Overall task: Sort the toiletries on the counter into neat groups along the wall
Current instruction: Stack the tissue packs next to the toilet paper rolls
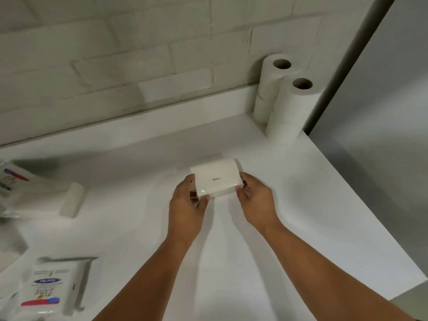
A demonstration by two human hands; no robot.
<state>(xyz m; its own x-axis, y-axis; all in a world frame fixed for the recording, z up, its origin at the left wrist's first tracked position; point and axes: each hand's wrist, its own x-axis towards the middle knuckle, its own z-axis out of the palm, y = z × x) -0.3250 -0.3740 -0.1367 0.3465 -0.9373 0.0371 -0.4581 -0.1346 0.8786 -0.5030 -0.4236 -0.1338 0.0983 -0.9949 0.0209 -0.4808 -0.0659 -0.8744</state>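
Toiletries in hand: one white rectangular plastic-wrapped pack (216,179) with a short line of dark print on top, held between both hands. Left hand (185,205) grips its left end, thumb on top and fingers curled beneath. Right hand (254,198) pinches the right end, fingers curled round the edge. The pack is low over the white counter (312,216), short of the wall; I cannot tell whether its underside touches the surface.

Progress, as I judge it, is early to middle. Beyond the right hand, in the corner, two tall stacks of white toilet-paper rolls (291,107) stand upright and touching each other, the far one against the white brick wall (139,54) — that group looks settled. The pack in hand is not yet placed.

Left to sort, all left of the left hand:
- a flat white wrapped pack (71,200) lying well out from the wall
- past it, at the frame edge, a white pack with red and blue print (11,179), partly cut off and blurred
- nearer the person, beside the left forearm, a white Dove-branded pack (49,290) by the counter's front

Straight beyond the hands runs a low white ledge (162,112) at the wall's foot. No item shows between pack and ledge — the roll stacks crowd only the right corner.
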